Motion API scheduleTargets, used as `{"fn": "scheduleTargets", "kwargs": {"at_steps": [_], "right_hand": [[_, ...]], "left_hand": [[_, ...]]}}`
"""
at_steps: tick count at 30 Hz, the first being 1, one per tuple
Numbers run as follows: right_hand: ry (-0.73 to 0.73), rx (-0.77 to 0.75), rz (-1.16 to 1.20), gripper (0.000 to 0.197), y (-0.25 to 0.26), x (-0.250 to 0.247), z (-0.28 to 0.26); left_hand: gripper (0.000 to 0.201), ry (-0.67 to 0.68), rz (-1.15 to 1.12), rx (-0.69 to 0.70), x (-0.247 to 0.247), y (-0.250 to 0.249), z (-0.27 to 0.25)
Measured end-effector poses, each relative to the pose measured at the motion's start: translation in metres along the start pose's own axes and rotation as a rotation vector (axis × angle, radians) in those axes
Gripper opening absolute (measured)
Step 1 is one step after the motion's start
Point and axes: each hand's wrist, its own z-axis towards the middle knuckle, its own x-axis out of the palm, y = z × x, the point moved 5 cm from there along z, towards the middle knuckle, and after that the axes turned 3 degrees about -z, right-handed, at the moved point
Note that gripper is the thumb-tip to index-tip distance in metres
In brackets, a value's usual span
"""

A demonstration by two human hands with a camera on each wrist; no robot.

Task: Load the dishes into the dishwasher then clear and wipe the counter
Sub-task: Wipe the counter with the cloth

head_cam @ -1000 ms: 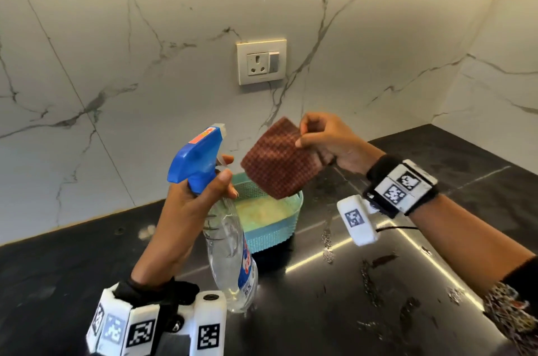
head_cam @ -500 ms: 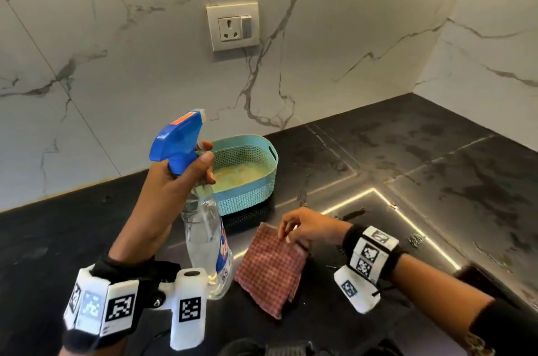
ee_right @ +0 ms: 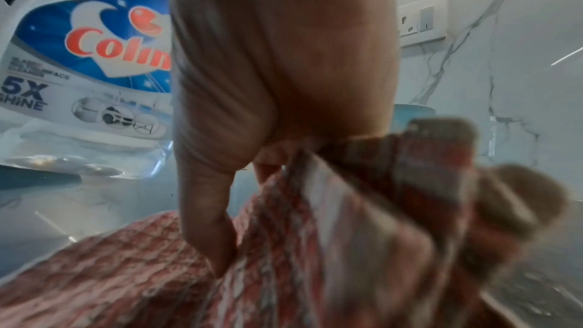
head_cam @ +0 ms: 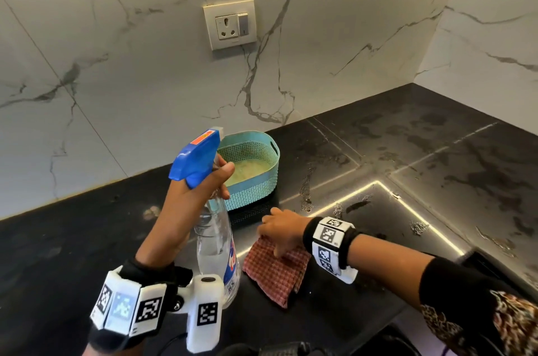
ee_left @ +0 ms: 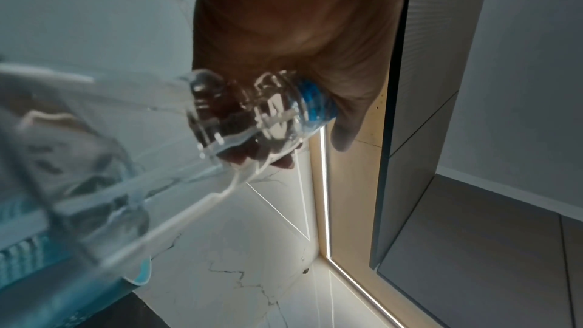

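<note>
Black bench [head_cam: 436, 169] meets a marble wall, with a basket [head_cam: 256, 181] near it. Left hand [head_cam: 186, 204] grips a spray bottle [head_cam: 217, 250] upright above the bench. Right hand [head_cam: 281, 229] pinches a red cloth [head_cam: 273, 274] lying on the bench, beside the bottle.

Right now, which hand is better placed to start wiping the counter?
The right hand: it already grips the checked cloth lying on the black counter. The left hand holds the spray bottle upright above the surface.
</note>
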Motion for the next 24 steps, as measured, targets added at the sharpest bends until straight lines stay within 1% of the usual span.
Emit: {"fn": "scheduleTargets", "kwargs": {"at_steps": [2,4,6,8,9,11,12,14,16,19,20,22,24], "right_hand": [[0.030,0.028,-0.034,0.050,-0.003,-0.002,0.000],[0.077,0.044,-0.003,0.046,-0.007,-0.004,-0.003],[0.117,0.059,0.142,0.040,-0.013,-0.009,-0.013],[0.178,0.069,0.351,0.036,-0.020,-0.014,-0.027],[0.198,0.067,0.450,0.030,-0.024,-0.017,-0.036],[0.190,0.048,0.612,0.015,-0.031,-0.024,-0.054],[0.162,0.040,0.678,0.016,-0.036,-0.028,-0.064],[0.046,0.057,0.793,0.019,-0.049,-0.033,-0.084],[-0.105,0.117,0.913,0.024,-0.068,-0.032,-0.105],[-0.360,0.272,1.045,0.028,-0.096,-0.020,-0.145],[-0.439,0.333,1.069,0.025,-0.105,-0.013,-0.157],[-0.595,0.468,1.129,0.024,-0.122,0.006,-0.187],[-0.749,0.583,1.238,0.027,-0.136,0.027,-0.218]], "left_hand": [[0.028,-0.004,-0.012,-0.005,0.002,0.000,0.003],[0.030,0.014,-0.025,-0.004,0.006,-0.001,0.006],[0.030,0.044,-0.038,-0.004,0.011,-0.003,0.008],[0.029,0.088,-0.043,0.003,0.019,-0.005,0.011],[0.028,0.112,-0.046,0.004,0.023,-0.005,0.013],[0.033,0.143,-0.049,-0.001,0.030,-0.006,0.017],[0.038,0.157,-0.046,-0.001,0.034,-0.006,0.019],[0.047,0.183,-0.025,0.004,0.044,-0.006,0.024],[0.051,0.212,-0.038,0.010,0.054,-0.007,0.027],[0.047,0.286,-0.059,0.030,0.076,-0.009,0.032],[0.044,0.310,-0.065,0.035,0.082,-0.009,0.032],[0.040,0.364,-0.086,0.040,0.098,-0.009,0.035],[0.039,0.414,-0.091,0.035,0.115,-0.008,0.037]]}}
